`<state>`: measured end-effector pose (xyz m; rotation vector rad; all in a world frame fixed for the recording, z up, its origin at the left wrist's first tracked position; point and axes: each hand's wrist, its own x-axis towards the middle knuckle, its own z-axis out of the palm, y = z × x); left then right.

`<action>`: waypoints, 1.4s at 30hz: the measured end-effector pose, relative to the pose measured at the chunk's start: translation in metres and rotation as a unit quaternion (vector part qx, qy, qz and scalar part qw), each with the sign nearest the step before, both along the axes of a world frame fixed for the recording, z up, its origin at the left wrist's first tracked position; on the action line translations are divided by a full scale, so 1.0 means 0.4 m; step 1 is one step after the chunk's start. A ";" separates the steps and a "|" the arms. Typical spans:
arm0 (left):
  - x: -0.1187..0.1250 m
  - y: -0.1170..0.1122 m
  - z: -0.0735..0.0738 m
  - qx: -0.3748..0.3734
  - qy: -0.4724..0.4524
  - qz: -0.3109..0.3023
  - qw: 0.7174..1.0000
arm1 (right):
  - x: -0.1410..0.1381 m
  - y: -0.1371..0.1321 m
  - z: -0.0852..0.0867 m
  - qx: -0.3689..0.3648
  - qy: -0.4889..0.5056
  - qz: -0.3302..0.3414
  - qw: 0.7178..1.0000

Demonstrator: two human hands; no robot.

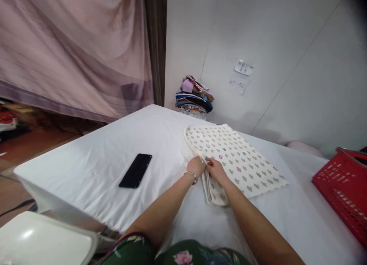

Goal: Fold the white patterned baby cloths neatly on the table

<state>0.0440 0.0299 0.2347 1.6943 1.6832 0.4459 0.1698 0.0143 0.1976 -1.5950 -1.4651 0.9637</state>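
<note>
Several layers of motif-printed cream cloth (pixel 246 158) being pinched at edge by left hand (pixel 196 166) and right hand (pixel 217 171), on white-covered table (pixel 94 158). Doubling being shown along gripped side; broad part being left flat, not yet gathered in. Folded-textile stack (pixel 195 98) being kept by wall (pixel 266 35).

Left grip (pixel 196 166) and right grip (pixel 216 169) pinch the folded patterned cloth (pixel 232 156).

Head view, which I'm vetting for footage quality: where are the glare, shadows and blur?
In the head view, glare whitens a spot on the white glossy surface at lower left; in the head view, a soft shadow falls low on the wall, beyond the printed cloth; also in the head view, the top-right corner is dark and blurred.
</note>
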 end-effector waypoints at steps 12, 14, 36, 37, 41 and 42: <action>-0.012 -0.016 -0.052 -0.132 -0.269 0.074 0.951 | -0.010 0.001 -0.001 0.014 -0.035 -0.015 0.999; -0.021 -0.016 -0.059 -0.123 -0.280 0.080 0.949 | -0.012 -0.003 0.004 0.016 -0.054 -0.020 0.998; -0.041 -0.013 -0.083 -0.067 -0.253 0.057 0.963 | -0.039 -0.053 0.020 0.104 -0.190 0.052 0.975; -0.040 -0.013 -0.081 -0.069 -0.252 0.057 0.964 | -0.037 -0.057 0.015 0.098 -0.174 0.047 0.979; -0.038 -0.011 -0.079 -0.076 -0.243 0.060 0.965 | -0.024 -0.072 -0.013 0.046 -0.072 0.015 0.996; -0.038 -0.010 -0.079 -0.077 -0.241 0.060 0.966 | -0.020 -0.076 -0.019 0.036 -0.045 0.012 0.998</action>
